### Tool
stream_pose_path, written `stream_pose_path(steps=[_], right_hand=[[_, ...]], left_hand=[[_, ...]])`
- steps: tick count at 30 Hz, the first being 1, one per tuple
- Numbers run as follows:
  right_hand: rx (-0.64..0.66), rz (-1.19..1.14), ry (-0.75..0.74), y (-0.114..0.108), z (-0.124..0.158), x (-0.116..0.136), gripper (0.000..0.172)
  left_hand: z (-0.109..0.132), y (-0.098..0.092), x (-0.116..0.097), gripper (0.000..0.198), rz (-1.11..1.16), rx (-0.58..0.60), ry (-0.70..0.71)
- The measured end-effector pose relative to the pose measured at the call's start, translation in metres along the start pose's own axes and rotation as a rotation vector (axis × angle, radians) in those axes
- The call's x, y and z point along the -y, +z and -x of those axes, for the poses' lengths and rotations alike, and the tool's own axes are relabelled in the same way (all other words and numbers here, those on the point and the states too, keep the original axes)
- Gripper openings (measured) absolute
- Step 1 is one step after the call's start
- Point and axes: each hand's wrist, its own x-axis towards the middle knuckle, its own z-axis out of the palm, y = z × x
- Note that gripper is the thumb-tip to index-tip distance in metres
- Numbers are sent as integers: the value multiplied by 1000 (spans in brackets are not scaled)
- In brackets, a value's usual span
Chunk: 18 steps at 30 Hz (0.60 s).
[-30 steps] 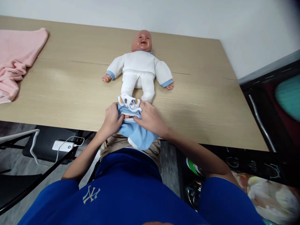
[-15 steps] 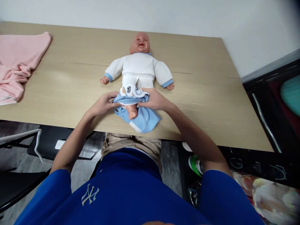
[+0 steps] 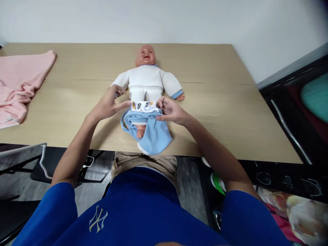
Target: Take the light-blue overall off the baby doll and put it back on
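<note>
A baby doll in a white long-sleeved top with blue cuffs lies on its back, head away from me. Light blue doll trousers are bunched round its lower legs. Their white waistband with embroidered eyes faces up, and one bare foot pokes out of the cloth. My left hand is open at the trousers' left side, thumb tip close to the waistband and fingers over the doll's cuff. At the right edge, my right hand has curled fingers and a thumb set apart from them, the thumb against the blue fabric.
A pink cloth lies on the left part of the wooden table. The wall runs behind the table. Black chairs stand below on the left. At the right are a dark rack and plastic bags.
My left hand has let go of the trousers and spread its fingers up and to the left. My right fingers have loosened at the other side. The waistband now lies flatter and straighter.
</note>
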Motion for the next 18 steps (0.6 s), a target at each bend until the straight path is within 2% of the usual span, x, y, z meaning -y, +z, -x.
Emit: stream_pose_path(steps=[1,2,5,7,9,11,14,18], right_hand=[[17,-51,20,0,-1,0,72],[31,-92,30,0,-1,-1,74],[35,-173,25,-2,2,-1,74],[38,-172,55,-5,5,1,69],[67,-109,127,-8,9,4,65],[100,-13,173,-9,12,10,59],[82,78,105,-7,14,19,47],[35,-86,-38,-3,15,20,50]], left_hand=[[-10,2,-10,69,-32,31,59],[-20,5,-21,70,-42,111,121],[-51,12,-52,61,-4,483,251],[-68,15,-64,55,81,701,214],[-80,17,-67,51,208,837,145],[-88,21,-64,51,325,905,105],[-92,27,-57,50,430,956,60],[-95,38,-48,58,514,1016,46]])
